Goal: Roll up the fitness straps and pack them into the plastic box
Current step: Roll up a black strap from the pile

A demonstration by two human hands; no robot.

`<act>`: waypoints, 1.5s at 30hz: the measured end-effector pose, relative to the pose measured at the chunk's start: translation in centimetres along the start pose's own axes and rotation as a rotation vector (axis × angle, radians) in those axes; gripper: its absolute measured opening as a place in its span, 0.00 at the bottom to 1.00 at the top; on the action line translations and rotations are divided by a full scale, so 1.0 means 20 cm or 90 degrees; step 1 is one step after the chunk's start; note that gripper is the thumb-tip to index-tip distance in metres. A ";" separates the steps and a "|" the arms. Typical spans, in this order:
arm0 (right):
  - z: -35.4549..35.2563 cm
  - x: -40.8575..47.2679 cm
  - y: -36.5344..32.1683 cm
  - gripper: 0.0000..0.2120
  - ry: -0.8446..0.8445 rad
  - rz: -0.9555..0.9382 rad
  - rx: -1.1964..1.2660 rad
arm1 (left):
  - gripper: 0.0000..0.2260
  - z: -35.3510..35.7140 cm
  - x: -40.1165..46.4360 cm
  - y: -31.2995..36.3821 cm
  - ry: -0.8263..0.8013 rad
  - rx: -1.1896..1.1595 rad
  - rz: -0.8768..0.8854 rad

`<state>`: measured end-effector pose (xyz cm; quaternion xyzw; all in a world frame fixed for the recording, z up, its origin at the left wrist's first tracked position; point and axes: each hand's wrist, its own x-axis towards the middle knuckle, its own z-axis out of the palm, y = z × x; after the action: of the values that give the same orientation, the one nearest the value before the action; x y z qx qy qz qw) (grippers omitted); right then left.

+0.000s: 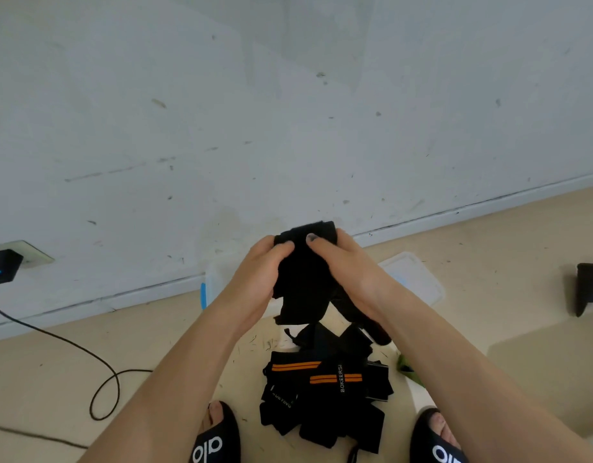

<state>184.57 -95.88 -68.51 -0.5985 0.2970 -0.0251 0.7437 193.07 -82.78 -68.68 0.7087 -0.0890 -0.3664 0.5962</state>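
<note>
While hands [261,275] grip, fuzzy black strap [305,262]

Both forearms reach forward and converge; the left hand [266,272] and right hand [347,265] face each other, fingers curled, thumbs on top, each grip closed round a black strap [302,279]

Black straps [322,396] striped in orange are piled on a beige floor [489,295], black slides [218,442] are lettered in white, and a blue-clipped clear box [418,279] is seen.
</note>
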 end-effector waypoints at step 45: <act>-0.22 -0.08 -0.14 0.17 -0.074 0.021 0.220 | 0.06 0.01 -0.04 0.05 0.019 0.083 0.029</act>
<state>182.03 -99.90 -65.69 -0.4575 0.2548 -0.0290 0.8514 192.71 -82.69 -67.45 0.7491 -0.1198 -0.3354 0.5585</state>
